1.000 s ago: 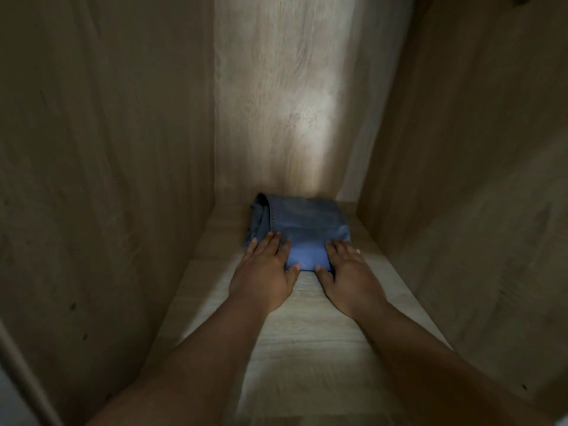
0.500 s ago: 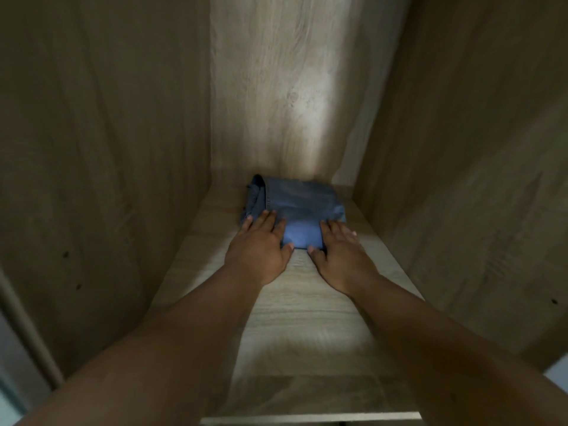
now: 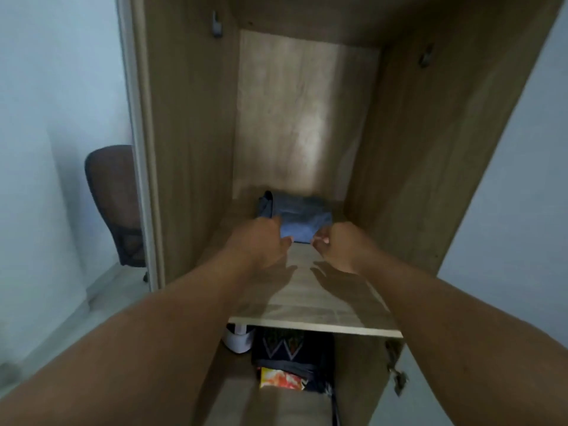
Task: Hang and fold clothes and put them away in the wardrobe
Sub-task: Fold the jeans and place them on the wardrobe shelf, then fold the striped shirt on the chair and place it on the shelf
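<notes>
A folded pair of blue jeans (image 3: 302, 215) lies at the back of the wooden wardrobe shelf (image 3: 313, 324), against the rear panel. My left hand (image 3: 261, 242) hovers above the shelf at the jeans' front left corner, with its fingers loosely bent and nothing in them. My right hand (image 3: 338, 245) hovers at the front right corner with its fingers loosely curled and holds nothing. Both hands cast shadows on the shelf board beneath them. Whether the fingertips still touch the fabric I cannot tell.
The wardrobe's side panels (image 3: 190, 149) close in on both sides. Below the shelf sit a dark patterned cloth (image 3: 289, 348), a white object (image 3: 238, 339) and an orange packet (image 3: 281, 379). A hinge (image 3: 396, 376) sticks out at the lower right. An office chair (image 3: 113, 204) stands to the left.
Both hands have lifted off the jeans and drawn back, their fingers going from flat to loosely curled. My head has pulled back out of the wardrobe. The jeans stay at the back.
</notes>
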